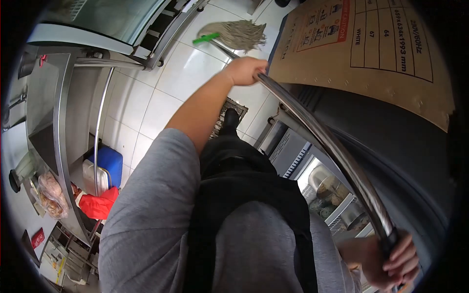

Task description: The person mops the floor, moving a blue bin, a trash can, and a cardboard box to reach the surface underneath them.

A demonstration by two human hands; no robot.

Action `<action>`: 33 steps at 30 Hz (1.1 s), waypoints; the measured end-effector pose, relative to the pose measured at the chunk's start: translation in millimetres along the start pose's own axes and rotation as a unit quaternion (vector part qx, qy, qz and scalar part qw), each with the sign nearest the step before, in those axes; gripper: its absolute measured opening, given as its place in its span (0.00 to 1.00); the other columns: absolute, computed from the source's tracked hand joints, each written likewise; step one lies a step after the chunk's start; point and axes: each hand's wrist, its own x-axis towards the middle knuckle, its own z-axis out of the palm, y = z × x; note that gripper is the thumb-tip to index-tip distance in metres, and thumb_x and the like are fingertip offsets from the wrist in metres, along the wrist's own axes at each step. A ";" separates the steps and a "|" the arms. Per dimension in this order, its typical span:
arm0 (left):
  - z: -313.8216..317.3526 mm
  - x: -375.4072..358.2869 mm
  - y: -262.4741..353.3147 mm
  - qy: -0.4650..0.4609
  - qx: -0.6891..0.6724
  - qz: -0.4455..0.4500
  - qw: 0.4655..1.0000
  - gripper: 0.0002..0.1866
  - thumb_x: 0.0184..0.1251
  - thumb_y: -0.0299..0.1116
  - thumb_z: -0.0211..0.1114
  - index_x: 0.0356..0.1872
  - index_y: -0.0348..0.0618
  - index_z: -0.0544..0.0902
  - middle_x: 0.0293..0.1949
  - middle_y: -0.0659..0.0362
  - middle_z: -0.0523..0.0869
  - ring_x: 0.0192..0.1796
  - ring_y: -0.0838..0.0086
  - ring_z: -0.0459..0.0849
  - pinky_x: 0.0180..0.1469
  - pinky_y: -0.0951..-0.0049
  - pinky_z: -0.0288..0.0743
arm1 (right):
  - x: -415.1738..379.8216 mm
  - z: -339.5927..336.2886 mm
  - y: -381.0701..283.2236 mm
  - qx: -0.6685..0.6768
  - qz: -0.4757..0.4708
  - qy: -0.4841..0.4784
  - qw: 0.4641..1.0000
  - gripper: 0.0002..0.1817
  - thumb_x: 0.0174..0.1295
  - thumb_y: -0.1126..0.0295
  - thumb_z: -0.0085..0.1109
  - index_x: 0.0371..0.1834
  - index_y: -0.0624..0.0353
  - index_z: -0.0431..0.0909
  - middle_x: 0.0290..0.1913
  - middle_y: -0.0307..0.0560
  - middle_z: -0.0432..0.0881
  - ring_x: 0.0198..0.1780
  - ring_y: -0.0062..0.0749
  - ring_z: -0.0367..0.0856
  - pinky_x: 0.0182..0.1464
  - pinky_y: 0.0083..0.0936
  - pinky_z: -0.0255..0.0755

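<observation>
A string mop (243, 35) with greyish, frayed strands lies on the white tiled floor ahead of me, its green clamp (206, 38) at the left end of the strands. Its long metal handle (337, 146) runs back toward me along my right side, looking curved in this wide lens. My left hand (245, 71) is wrapped round the lower handle, arm stretched forward. Close to my right hip, my right hand (393, 261) grips the dark upper end of the handle, fingers curled round it.
A cardboard box (371, 44) lies over a dark surface on the right, above a chiller (337, 200) with food containers inside. Steel counter (58, 97), bagged food (53, 195), red cloth (97, 204) and blue container (108, 163) stand left. A floor grate (239, 110) is near my boot.
</observation>
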 end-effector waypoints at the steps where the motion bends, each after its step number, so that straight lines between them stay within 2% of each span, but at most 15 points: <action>1: -3.7 0.2 -19.5 0.032 0.009 0.008 0.999 0.06 0.57 0.32 0.60 0.29 0.45 0.72 0.27 0.51 0.80 0.34 0.51 0.81 0.35 0.60 0.74 | 0.1 -6.3 14.9 -0.066 -0.038 -0.015 0.997 0.06 0.56 0.67 0.58 0.30 0.49 0.71 0.20 0.27 0.68 0.25 0.16 0.70 0.44 0.23 0.63; 2: -11.7 -2.0 -28.2 0.038 0.024 -0.041 0.998 0.07 0.57 0.32 0.61 0.27 0.44 0.72 0.26 0.51 0.80 0.33 0.52 0.79 0.35 0.61 0.72 | 8.6 -2.2 42.6 -0.132 -0.074 -0.030 0.988 0.06 0.57 0.67 0.59 0.32 0.49 0.70 0.21 0.27 0.68 0.26 0.17 0.70 0.45 0.23 0.62; 4: -22.9 -13.3 -44.1 0.111 0.026 -0.086 0.990 0.05 0.55 0.29 0.60 0.26 0.43 0.72 0.26 0.51 0.79 0.31 0.53 0.78 0.34 0.62 0.71 | 17.9 14.7 80.0 -0.163 0.003 -0.075 0.984 0.08 0.61 0.68 0.56 0.38 0.49 0.66 0.22 0.27 0.68 0.31 0.22 0.70 0.47 0.28 0.62; 9: -23.9 -41.9 -70.2 0.183 0.030 -0.198 0.963 0.04 0.53 0.28 0.60 0.26 0.42 0.73 0.26 0.48 0.81 0.33 0.50 0.80 0.34 0.58 0.72 | 37.9 -14.0 126.0 -0.110 0.118 -0.094 0.982 0.10 0.63 0.70 0.54 0.44 0.48 0.64 0.23 0.31 0.69 0.31 0.23 0.70 0.51 0.35 0.62; 12: -9.7 -46.1 -56.6 0.235 0.069 -0.187 0.951 0.06 0.53 0.28 0.62 0.23 0.41 0.72 0.24 0.48 0.81 0.31 0.49 0.80 0.32 0.57 0.72 | 53.8 -27.4 109.1 -0.080 0.135 -0.119 0.980 0.10 0.61 0.72 0.54 0.40 0.48 0.64 0.20 0.31 0.69 0.27 0.22 0.70 0.45 0.31 0.60; 14: 7.0 -35.1 -33.5 0.274 -0.019 -0.136 0.952 0.09 0.54 0.28 0.63 0.21 0.41 0.72 0.22 0.49 0.80 0.29 0.50 0.80 0.31 0.57 0.72 | 68.9 -36.1 83.0 -0.052 0.145 -0.097 0.983 0.10 0.54 0.76 0.54 0.31 0.49 0.63 0.17 0.29 0.65 0.23 0.19 0.63 0.43 0.25 0.55; 16: 26.8 -22.9 4.8 0.293 -0.044 -0.128 0.946 0.10 0.55 0.29 0.64 0.20 0.43 0.72 0.21 0.51 0.81 0.28 0.52 0.81 0.30 0.58 0.73 | 94.6 -55.8 47.4 -0.085 0.142 -0.097 0.981 0.07 0.57 0.74 0.54 0.32 0.51 0.66 0.16 0.31 0.67 0.22 0.21 0.67 0.42 0.27 0.58; 18: 52.9 -8.7 41.2 0.298 -0.060 -0.116 0.946 0.11 0.55 0.31 0.66 0.20 0.44 0.73 0.21 0.52 0.81 0.27 0.53 0.81 0.30 0.58 0.72 | 107.6 -69.4 3.8 -0.119 0.069 -0.067 0.988 0.06 0.54 0.74 0.53 0.26 0.50 0.67 0.16 0.31 0.66 0.21 0.20 0.66 0.43 0.27 0.60; 20: 63.7 5.6 87.3 0.277 -0.054 -0.094 0.955 0.12 0.56 0.33 0.67 0.20 0.44 0.73 0.20 0.52 0.80 0.26 0.53 0.80 0.30 0.57 0.72 | 113.9 -68.4 -40.0 -0.245 -0.070 0.045 0.966 0.14 0.46 0.77 0.53 0.11 0.47 0.62 0.10 0.28 0.61 0.19 0.18 0.63 0.43 0.24 0.61; 22: 88.8 18.0 105.0 0.246 -0.053 -0.071 0.965 0.14 0.58 0.36 0.67 0.20 0.45 0.73 0.19 0.53 0.80 0.26 0.53 0.80 0.30 0.55 0.71 | 134.7 -72.9 -83.9 -0.079 0.119 -0.203 0.969 0.16 0.45 0.76 0.50 0.06 0.46 0.59 0.10 0.29 0.62 0.16 0.19 0.62 0.40 0.22 0.65; 24: 90.0 23.3 106.1 0.169 -0.036 -0.056 0.983 0.12 0.56 0.36 0.67 0.21 0.45 0.73 0.20 0.53 0.81 0.27 0.53 0.81 0.30 0.55 0.72 | 125.7 -45.6 -41.6 -0.104 0.031 -0.224 0.969 0.05 0.69 0.62 0.45 0.37 0.48 0.70 0.16 0.26 0.65 0.19 0.15 0.67 0.33 0.24 0.71; 26: 87.3 24.0 97.2 0.090 -0.018 -0.048 0.995 0.11 0.55 0.37 0.66 0.21 0.46 0.74 0.21 0.54 0.82 0.28 0.54 0.82 0.31 0.54 0.72 | 113.1 -54.2 -45.6 -0.083 0.023 -0.183 0.979 0.08 0.68 0.61 0.42 0.35 0.49 0.69 0.15 0.28 0.65 0.18 0.17 0.67 0.35 0.30 0.72; 29: 61.9 19.6 52.9 0.041 -0.051 -0.052 0.996 0.05 0.47 0.32 0.65 0.26 0.49 0.79 0.28 0.61 0.87 0.34 0.57 0.85 0.35 0.58 0.78 | 88.7 -111.0 -95.8 -0.242 -0.036 0.144 0.959 0.10 0.44 0.75 0.49 0.10 0.49 0.65 0.10 0.30 0.61 0.14 0.19 0.61 0.36 0.19 0.64; 31: 43.4 13.9 11.8 0.075 0.000 -0.042 0.996 0.08 0.46 0.28 0.67 0.26 0.47 0.75 0.25 0.57 0.84 0.32 0.54 0.84 0.33 0.57 0.76 | 72.6 -52.1 15.9 -0.149 -0.047 0.075 0.985 0.04 0.45 0.75 0.49 0.23 0.51 0.67 0.11 0.32 0.61 0.16 0.19 0.61 0.37 0.21 0.63; 33: 21.5 7.6 -26.8 0.087 0.051 -0.075 0.992 0.09 0.49 0.29 0.66 0.26 0.43 0.73 0.25 0.49 0.80 0.33 0.49 0.81 0.33 0.55 0.73 | 48.7 -51.9 63.8 -0.127 0.022 0.033 0.991 0.10 0.55 0.73 0.52 0.22 0.47 0.62 0.16 0.29 0.64 0.21 0.17 0.64 0.44 0.25 0.63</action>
